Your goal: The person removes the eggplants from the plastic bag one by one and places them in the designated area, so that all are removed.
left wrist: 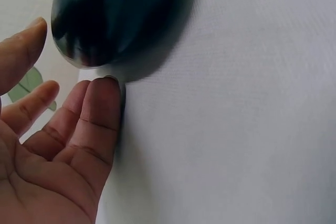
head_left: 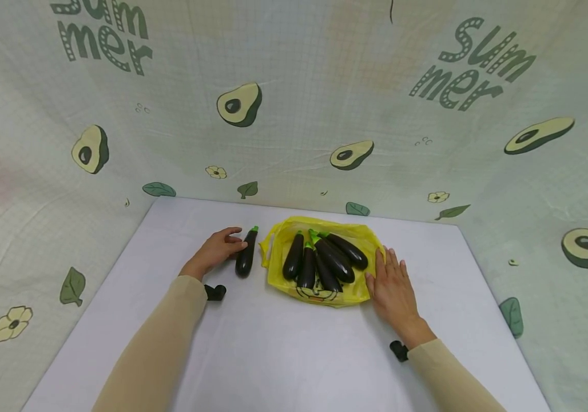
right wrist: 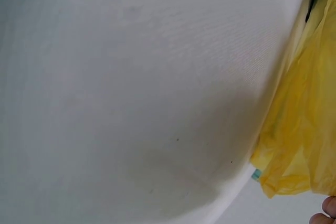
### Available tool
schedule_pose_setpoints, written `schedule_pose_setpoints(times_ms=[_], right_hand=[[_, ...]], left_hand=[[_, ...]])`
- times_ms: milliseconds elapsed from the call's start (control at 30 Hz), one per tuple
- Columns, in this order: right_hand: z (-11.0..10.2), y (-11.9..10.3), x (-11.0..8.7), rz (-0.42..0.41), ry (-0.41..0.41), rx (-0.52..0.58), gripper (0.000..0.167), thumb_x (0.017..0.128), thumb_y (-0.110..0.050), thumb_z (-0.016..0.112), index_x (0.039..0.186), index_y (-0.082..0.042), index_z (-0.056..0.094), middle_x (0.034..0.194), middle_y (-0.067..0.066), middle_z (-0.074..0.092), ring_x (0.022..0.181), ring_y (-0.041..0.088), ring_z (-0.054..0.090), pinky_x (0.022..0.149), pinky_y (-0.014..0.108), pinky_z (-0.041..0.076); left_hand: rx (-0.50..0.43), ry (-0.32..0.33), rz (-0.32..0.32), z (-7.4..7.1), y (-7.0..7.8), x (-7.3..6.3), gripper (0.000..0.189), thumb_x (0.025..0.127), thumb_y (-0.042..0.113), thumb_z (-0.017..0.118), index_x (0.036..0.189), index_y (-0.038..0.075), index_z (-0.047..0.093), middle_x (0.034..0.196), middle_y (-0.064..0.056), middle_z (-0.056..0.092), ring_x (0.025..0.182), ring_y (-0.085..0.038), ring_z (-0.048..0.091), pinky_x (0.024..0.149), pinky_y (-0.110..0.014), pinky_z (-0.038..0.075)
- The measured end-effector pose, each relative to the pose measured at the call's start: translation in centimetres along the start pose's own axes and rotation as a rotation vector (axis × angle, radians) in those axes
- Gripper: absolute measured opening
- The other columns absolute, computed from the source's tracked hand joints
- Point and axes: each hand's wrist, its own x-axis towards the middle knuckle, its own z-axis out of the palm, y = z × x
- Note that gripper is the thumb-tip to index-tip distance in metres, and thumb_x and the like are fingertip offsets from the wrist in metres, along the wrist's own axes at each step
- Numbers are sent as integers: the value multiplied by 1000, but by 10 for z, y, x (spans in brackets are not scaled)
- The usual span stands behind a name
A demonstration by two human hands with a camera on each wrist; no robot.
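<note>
A single dark eggplant [head_left: 245, 256] with a green stem lies on the white table, left of a yellow plastic bag [head_left: 279, 273]. My left hand [head_left: 218, 250] is beside this eggplant, fingers relaxed. In the left wrist view the fingertips [left wrist: 103, 90] are right at the rounded end of the eggplant [left wrist: 113, 17], and the palm is bare. Several eggplants [head_left: 331, 260] lie together on the opened bag, stems toward the far side. My right hand [head_left: 393, 289] rests with extended fingers on the bag's right edge. The right wrist view has the bag's yellow side [right wrist: 302, 124] and only a bit of fingertips [right wrist: 328, 211].
The white table [head_left: 294, 360] reaches back to a hanging cloth [head_left: 294, 126] printed with avocados and leaves, which surrounds it on the far side and both flanks. A loop of the bag's handle [head_left: 265, 246] sticks out toward the single eggplant.
</note>
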Motion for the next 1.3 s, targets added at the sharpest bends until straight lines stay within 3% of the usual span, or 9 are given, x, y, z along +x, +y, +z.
schedule_pose_setpoints(times_ms=[167,333,600,1000,1133,1300], right_hand=[[-1,-1,1,-2,1,1,70,111,-30,49,164,7,22,170,30,25,159,47,21,128,64,17],[-1,-1,2,-4,10,-9,70,111,-30,50,163,8,23,169,31,27,159,47,22,128,64,18],[-4,-3,2,-4,0,-11,71,111,-31,50,163,8,23,169,30,26,159,47,22,128,64,17],[-2,-2,0,-17,37,-11,70,110,-30,52,163,8,25,167,32,30,158,47,25,127,64,20],[-1,-2,-1,-12,27,-18,71,110,-31,50,163,8,24,168,31,29,158,47,24,128,64,19],[-1,-1,-2,-12,23,-22,71,110,-31,50,163,8,23,168,31,28,158,47,24,128,64,19]], left_hand=[[-3,-35,-21,0,4,-4,77,99,34,76,164,17,37,146,-22,57,111,-30,70,102,-45,57],[-36,-76,-14,3,9,-5,75,99,28,76,163,15,38,143,-24,59,107,-27,71,91,-37,62],[-67,-79,-22,5,8,-4,72,102,26,73,163,15,38,147,-23,57,114,-30,70,93,-37,62],[-49,-78,-17,5,9,-8,73,102,28,72,164,13,36,145,-23,58,113,-28,69,93,-38,62],[-7,-41,8,4,10,-10,72,103,33,71,164,14,37,145,-20,58,112,-28,68,98,-40,59],[-26,75,60,5,21,-19,64,105,34,67,162,19,41,148,-16,57,115,-32,70,107,-49,53]])
